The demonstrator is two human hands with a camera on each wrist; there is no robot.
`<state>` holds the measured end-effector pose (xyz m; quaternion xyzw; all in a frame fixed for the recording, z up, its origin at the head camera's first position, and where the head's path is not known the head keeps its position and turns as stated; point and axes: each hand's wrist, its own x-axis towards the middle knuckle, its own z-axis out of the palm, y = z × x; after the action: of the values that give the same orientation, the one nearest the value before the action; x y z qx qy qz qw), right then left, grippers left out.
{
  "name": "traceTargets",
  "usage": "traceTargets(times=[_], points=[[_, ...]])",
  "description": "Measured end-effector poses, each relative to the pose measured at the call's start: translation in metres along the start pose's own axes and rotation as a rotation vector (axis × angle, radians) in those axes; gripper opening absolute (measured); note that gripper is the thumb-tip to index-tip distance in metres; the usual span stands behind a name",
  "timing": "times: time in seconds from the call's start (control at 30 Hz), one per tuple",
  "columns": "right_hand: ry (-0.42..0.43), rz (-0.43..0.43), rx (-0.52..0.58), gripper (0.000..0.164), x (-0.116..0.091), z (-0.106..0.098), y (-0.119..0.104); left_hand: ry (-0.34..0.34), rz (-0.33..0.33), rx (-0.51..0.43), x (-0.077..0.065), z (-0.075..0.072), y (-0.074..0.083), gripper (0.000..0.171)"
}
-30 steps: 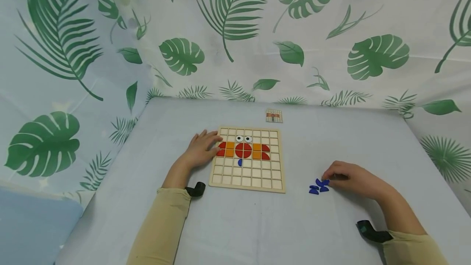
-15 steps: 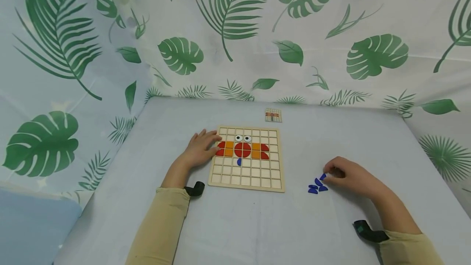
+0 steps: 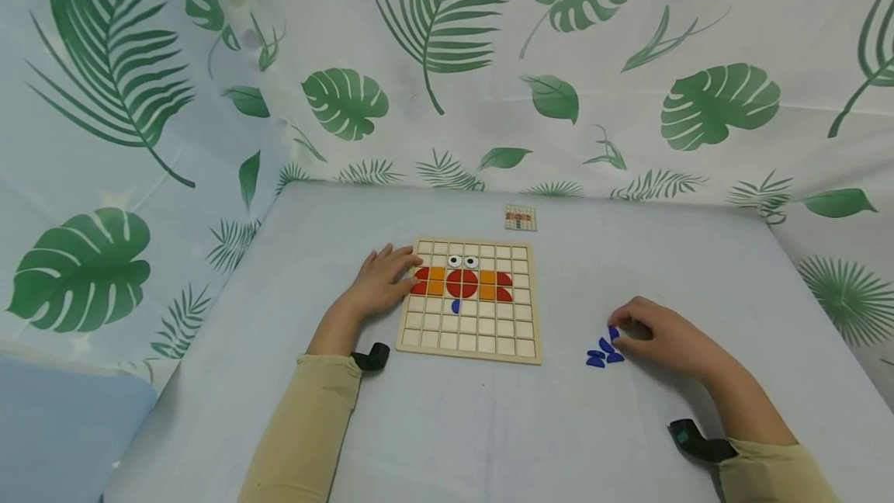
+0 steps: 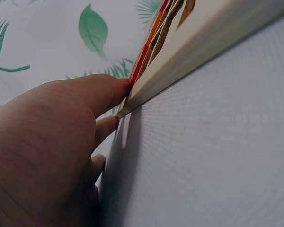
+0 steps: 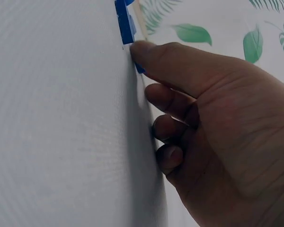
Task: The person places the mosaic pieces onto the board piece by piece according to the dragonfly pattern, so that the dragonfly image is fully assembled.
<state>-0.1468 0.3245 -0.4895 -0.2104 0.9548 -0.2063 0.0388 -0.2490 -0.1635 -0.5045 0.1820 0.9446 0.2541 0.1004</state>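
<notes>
A square wooden grid board (image 3: 454, 355) lies on the table, its cells holding red, orange and eye-printed pieces and one blue piece (image 3: 455, 306). My left hand (image 3: 380, 283) rests on the board's left edge with fairly straight fingers; in the left wrist view its thumb (image 4: 111, 92) touches the rim beside a red piece. To the right of the board, my right hand (image 3: 660, 336) pinches a blue half-round piece (image 3: 614, 334) between thumb and fingers, low over the table. Several more blue half-round pieces (image 3: 606, 345) lie just left of those fingers. In the right wrist view the thumb partly hides the pinched blue piece (image 5: 139, 68).
Beyond the board lies a small pattern card (image 3: 520, 217) with a similar picture. A leaf-printed cloth (image 3: 475, 123) hangs behind the white table (image 3: 447, 425). Each wrist wears a black camera (image 3: 701, 441).
My right hand has drawn one blue piece slightly up and away from the small pile, and that piece has turned in its fingers. The left hand stays on the board.
</notes>
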Motion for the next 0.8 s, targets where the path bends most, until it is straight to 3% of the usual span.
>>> traceTargets(times=[0.27, 0.47, 0.63, 0.8], points=[[0.017, -0.01, 0.006, 0.024, 0.002, -0.003, -0.003, 0.001, 0.016, 0.0, -0.001, 0.0, -0.001, 0.042], [0.018, 0.036, 0.038, 0.022, 0.01, -0.015, -0.019, 0.0, 0.009, -0.009, 0.0, 0.0, 0.0, 0.042], [0.0, 0.077, 0.067, 0.023, 0.029, -0.021, -0.045, 0.006, 0.001, -0.003, 0.0, 0.001, 0.0, 0.041], [-0.023, 0.06, 0.103, 0.023, 0.056, -0.016, -0.072, 0.01, 0.0, -0.003, 0.0, 0.002, 0.0, 0.039]])
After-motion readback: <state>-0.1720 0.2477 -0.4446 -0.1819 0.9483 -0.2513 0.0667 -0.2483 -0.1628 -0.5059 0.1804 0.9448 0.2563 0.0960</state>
